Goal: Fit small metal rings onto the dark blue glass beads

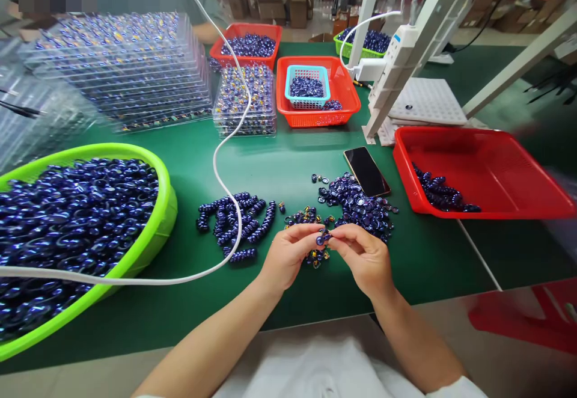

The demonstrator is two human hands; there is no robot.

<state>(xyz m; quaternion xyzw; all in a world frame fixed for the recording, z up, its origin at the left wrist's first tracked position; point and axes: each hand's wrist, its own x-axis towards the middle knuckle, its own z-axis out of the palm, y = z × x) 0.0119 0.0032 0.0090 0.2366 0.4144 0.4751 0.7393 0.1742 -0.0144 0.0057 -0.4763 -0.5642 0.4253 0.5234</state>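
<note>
My left hand (288, 257) and my right hand (363, 257) meet over the green table mat (279, 157), fingers pinched together on a small dark blue bead piece (321, 238). A few more pieces lie just under my fingers (317, 258). Beyond my hands is a loose heap of blue pieces (360, 205). To the left lie short stacked rows of blue pieces (234, 223).
A lime basket (155, 229) full of blue pieces stands at left, crossed by a white cable (225, 145). A phone (366, 171) lies beside a red tray (491, 169). Clear stacked trays (121, 67), red baskets (318, 88) and a white frame (406, 55) stand further back.
</note>
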